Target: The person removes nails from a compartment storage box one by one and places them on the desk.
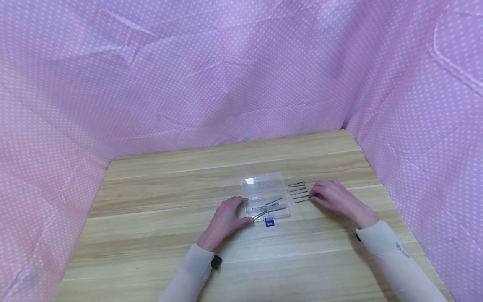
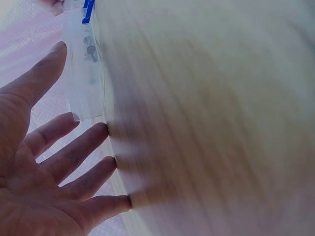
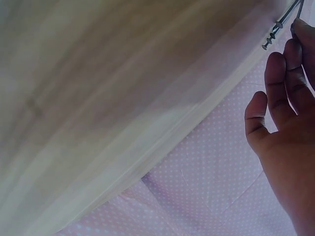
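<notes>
A clear plastic box lies on the table with its lid folded back and a blue latch at the front. Several long metal nails rest inside it at different angles. My left hand holds the box at its left end, thumb at the front and index finger farther back; the other fingertips touch the tabletop. To the right of the box, several nails lie in a row. At the row's near end, my right hand pinches one nail by its head end between thumb and index finger.
The wooden table has rounded far corners. Pink dotted cloth hangs behind it and along both sides. A black band shows at the left sleeve.
</notes>
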The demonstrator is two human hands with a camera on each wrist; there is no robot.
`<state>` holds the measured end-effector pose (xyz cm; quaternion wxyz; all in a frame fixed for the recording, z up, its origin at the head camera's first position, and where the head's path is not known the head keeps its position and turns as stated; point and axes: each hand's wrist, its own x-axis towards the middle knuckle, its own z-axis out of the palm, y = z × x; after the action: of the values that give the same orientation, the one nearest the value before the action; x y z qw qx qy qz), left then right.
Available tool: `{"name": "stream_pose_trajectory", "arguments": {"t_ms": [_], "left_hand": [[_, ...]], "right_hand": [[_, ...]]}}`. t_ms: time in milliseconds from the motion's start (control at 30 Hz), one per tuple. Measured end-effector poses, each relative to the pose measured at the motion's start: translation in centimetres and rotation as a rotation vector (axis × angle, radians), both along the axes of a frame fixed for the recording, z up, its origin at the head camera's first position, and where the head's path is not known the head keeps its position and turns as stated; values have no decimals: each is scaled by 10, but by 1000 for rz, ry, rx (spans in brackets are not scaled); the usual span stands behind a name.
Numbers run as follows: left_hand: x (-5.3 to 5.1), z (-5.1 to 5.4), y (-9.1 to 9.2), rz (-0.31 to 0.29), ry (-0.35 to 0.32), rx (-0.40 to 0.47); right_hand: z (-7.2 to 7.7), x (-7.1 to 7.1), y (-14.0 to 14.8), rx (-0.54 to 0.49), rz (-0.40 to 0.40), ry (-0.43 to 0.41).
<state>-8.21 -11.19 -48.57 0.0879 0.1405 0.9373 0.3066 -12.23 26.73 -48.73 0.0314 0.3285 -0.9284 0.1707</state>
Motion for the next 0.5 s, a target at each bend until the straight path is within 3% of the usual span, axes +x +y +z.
{"name": "stream_pose_trajectory", "arguments": {"t_ms": [500], "left_hand": [[-1,-1,1,11,-29,-8]], "right_hand": [[-2,-2,-4,13,4,3]]}}
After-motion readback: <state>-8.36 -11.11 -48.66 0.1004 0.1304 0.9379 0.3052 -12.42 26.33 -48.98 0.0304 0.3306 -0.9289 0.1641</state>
